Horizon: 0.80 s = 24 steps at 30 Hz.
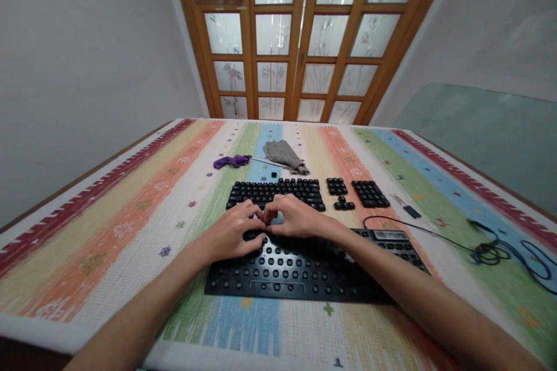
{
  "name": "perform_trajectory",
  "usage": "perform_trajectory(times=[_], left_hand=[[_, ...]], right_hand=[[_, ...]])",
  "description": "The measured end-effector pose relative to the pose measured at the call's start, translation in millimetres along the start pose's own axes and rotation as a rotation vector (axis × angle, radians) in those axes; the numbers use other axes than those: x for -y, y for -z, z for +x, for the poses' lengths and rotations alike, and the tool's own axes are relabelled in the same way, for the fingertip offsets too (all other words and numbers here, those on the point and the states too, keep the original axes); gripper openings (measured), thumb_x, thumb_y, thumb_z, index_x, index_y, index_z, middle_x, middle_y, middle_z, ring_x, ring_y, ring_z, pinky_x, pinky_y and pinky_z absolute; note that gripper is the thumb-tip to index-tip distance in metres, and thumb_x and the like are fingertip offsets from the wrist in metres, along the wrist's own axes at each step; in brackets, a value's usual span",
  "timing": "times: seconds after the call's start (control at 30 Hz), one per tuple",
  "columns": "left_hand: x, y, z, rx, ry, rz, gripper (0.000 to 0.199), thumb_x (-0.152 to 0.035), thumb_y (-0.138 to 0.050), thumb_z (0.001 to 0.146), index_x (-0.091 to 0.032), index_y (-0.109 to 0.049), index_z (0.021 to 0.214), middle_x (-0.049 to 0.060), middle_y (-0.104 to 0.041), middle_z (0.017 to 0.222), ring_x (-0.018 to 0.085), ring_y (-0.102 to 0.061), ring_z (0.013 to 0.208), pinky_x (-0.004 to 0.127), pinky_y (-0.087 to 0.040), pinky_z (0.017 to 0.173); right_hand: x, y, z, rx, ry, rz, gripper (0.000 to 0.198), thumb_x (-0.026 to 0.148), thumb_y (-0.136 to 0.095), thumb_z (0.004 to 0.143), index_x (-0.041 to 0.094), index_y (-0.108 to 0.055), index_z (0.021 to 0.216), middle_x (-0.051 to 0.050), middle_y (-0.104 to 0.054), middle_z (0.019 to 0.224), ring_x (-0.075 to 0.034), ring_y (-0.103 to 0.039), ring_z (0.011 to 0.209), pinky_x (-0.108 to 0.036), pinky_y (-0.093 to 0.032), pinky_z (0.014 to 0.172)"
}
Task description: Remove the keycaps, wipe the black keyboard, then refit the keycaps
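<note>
In the head view, we saw the left hand (241, 229) and the right hand (298, 217) over the keyboard (278, 272), their fingertips meeting near its upper edge. The keyboard lay on the striped surface (165, 232), its rows of switches exposed. We could not tell whether either grip held anything, since the curled fingers hid the spot.

Just beyond the hands, the main keys (278, 188) lay in rows, with 1 loose key (274, 174) behind them. To their right we saw 3 more groups: the navigation keys (336, 186), the arrow keys (344, 204) and the number keys (371, 193).

Farther back, a stick (267, 162) ran between the purple cloth (232, 161) and the grey cloth (285, 154). The cable (487, 253) lay coiled at the right.
</note>
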<state>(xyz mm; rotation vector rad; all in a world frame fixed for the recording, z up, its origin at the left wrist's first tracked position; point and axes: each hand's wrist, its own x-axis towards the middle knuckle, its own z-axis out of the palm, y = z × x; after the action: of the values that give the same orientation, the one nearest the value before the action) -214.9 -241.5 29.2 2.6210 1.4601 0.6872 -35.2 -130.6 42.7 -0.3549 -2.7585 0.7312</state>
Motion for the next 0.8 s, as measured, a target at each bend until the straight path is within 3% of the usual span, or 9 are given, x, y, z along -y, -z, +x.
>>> perform_trajectory(times=[0.13, 0.33, 0.53, 0.67, 0.8], left_hand=[[-1.6, 0.2, -0.1, -0.006, -0.023, 0.001, 0.014, -0.025, -0.057, 0.09, -0.018, -0.07, 0.091, 0.007, -0.064, 0.096, 0.021, -0.056, 0.091, 0.038, -0.05, 0.083], [-1.8, -1.1, -0.9, -0.042, -0.069, 0.024, 0.014, -0.024, -0.056, 0.09, -0.018, -0.069, 0.09, 0.007, -0.064, 0.093, 0.021, -0.055, 0.088, 0.037, -0.05, 0.081], [-2.6, -3.7, -1.5, -0.056, -0.086, 0.068, 0.013, -0.022, -0.057, 0.09, -0.015, -0.068, 0.088, 0.008, -0.063, 0.092, 0.021, -0.054, 0.086, 0.035, -0.049, 0.079], [-2.8, -3.3, -1.0, -0.051, -0.095, 0.083, 0.013, -0.021, -0.057, 0.09, -0.015, -0.068, 0.089, 0.008, -0.063, 0.092, 0.02, -0.054, 0.085, 0.035, -0.049, 0.078], [-3.4, -2.9, -0.6, -0.048, -0.099, 0.117, 0.015, -0.021, -0.053, 0.092, -0.016, -0.067, 0.088, 0.008, -0.064, 0.092, 0.021, -0.054, 0.086, 0.035, -0.048, 0.079]], right_hand=[[-16.1, 15.2, 13.4, -0.084, -0.01, -0.098, 0.014, 0.008, -0.065, 0.074, 0.016, -0.074, 0.081, -0.003, -0.071, 0.079, -0.017, -0.06, 0.079, -0.028, -0.043, 0.077], [-56.3, 23.5, 46.7, -0.287, -0.29, -0.269, 0.015, 0.012, -0.062, 0.078, 0.017, -0.074, 0.086, -0.005, -0.074, 0.088, -0.021, -0.06, 0.086, -0.032, -0.043, 0.085], [-87.1, 13.8, 70.0, -0.324, -0.407, -0.315, 0.016, 0.013, -0.063, 0.079, 0.016, -0.076, 0.088, -0.007, -0.075, 0.091, -0.024, -0.06, 0.095, -0.033, -0.044, 0.088], [-94.5, 9.4, 76.4, -0.291, -0.433, -0.313, 0.014, 0.011, -0.064, 0.076, 0.017, -0.077, 0.08, -0.007, -0.076, 0.089, -0.024, -0.062, 0.095, -0.031, -0.044, 0.089], [-98.8, 9.8, 77.8, -0.284, -0.443, -0.294, 0.018, 0.008, -0.064, 0.075, 0.017, -0.077, 0.084, -0.007, -0.076, 0.092, -0.023, -0.064, 0.096, -0.03, -0.045, 0.089]])
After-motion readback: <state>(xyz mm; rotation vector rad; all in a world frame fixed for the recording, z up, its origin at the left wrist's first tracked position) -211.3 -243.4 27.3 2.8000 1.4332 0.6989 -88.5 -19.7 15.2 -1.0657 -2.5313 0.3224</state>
